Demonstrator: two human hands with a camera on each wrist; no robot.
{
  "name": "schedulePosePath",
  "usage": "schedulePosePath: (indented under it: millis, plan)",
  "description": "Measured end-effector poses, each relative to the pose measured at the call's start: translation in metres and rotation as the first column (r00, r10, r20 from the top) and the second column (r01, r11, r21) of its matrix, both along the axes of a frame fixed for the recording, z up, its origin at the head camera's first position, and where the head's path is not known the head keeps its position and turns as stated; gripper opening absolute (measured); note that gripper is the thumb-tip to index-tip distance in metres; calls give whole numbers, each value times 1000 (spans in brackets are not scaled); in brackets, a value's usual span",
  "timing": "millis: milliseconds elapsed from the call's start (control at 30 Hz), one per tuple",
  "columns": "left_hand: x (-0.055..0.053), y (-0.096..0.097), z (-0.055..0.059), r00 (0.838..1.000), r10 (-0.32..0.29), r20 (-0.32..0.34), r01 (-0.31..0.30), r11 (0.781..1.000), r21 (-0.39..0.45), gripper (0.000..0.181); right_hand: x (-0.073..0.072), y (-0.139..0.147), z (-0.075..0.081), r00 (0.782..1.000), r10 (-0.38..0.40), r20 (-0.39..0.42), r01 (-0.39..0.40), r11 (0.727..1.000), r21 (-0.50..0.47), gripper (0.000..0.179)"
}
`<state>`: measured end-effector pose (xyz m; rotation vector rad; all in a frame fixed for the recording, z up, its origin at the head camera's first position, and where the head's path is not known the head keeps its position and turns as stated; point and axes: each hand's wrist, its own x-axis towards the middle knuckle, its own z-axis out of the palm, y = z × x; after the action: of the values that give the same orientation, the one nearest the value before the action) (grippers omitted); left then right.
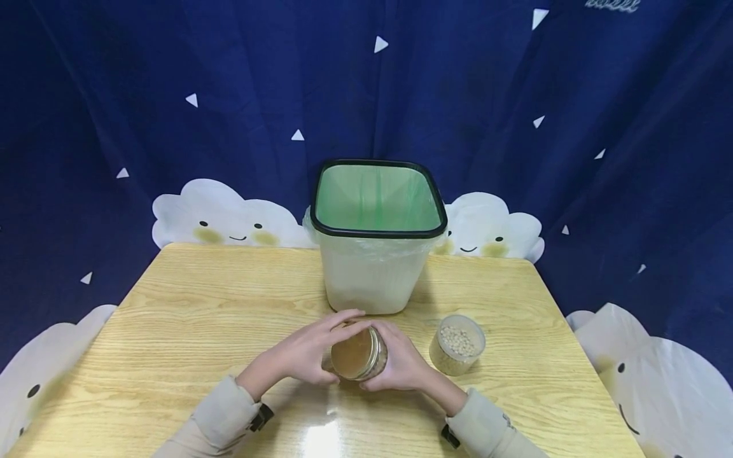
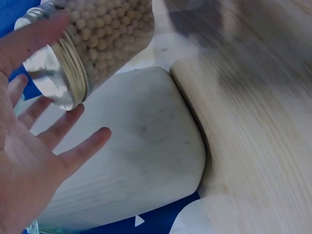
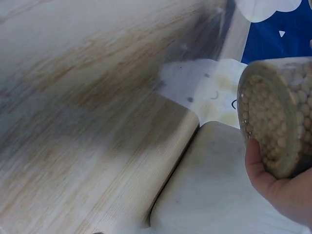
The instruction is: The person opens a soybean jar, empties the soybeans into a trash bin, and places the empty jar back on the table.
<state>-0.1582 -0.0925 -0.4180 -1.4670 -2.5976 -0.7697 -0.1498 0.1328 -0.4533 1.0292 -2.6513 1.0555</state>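
Just in front of the bin, a clear jar (image 1: 376, 367) of small round beige balls is held between both hands, its metal lid (image 1: 349, 353) turned up and to the left. My left hand (image 1: 312, 350) holds the lid at its rim, thumb on one side and fingertips on the other; the little finger sticks out free in the left wrist view. My right hand (image 1: 403, 364) grips the jar's body from the right. In the right wrist view one digit lies along the edge of the jar's base (image 3: 265, 122), through which the balls show.
A pale bin (image 1: 366, 273) with a black rim and a clear liner stands at the table's back middle. Right of the hands sits an uncovered clear cup (image 1: 452, 359) partly filled with pale round balls. Behind the wooden table (image 1: 229, 286) hangs a blue curtain (image 1: 240, 76) with clouds.
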Motion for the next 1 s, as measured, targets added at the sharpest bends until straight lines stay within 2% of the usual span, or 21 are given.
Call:
schedulePosePath:
  millis: [133,233,300,400,533,600,667,767,867,933,1000]
  plan:
    - [-1,1,0,996,-33,-88,33,999,0,91,0,-1,0,1000,24,13,-24,1000,-7,96]
    - [-1,2,0,995,-21,-101,23,1000,20,88,0,-1,-1,999,33,16,-33,999,-15,94]
    - [0,3,0,997,4,-75,-2,999,35,90,0,-2,-1,999,31,13,-31,999,-17,94]
    - [1,4,0,998,64,-3,-63,996,57,93,1,-3,0,1000,18,-3,-18,1000,-21,94]
    - [4,6,0,982,178,69,-182,982,55,91,1,-6,-1,999,-19,-34,18,1000,-20,91]
    - [5,6,1,972,221,80,-226,973,46,91,1,-7,-2,998,-41,-41,40,999,-15,89]
    - [6,6,2,968,240,73,-242,970,28,96,0,-7,-3,998,-57,-41,56,998,-8,88]
    - [5,4,2,982,185,48,-185,983,2,103,0,-6,-4,998,-61,-25,60,998,-5,91]
    - [3,2,3,997,74,-2,-74,997,-19,103,-1,-5,-4,999,-46,-14,46,999,-7,97]
    - [1,2,3,999,17,-39,-17,1000,-18,97,-1,-5,-5,999,-33,-17,33,999,-12,98]
    - [1,2,3,998,-8,-70,7,1000,-9,91,-1,-4,-5,1000,-18,-25,18,1000,-13,98]
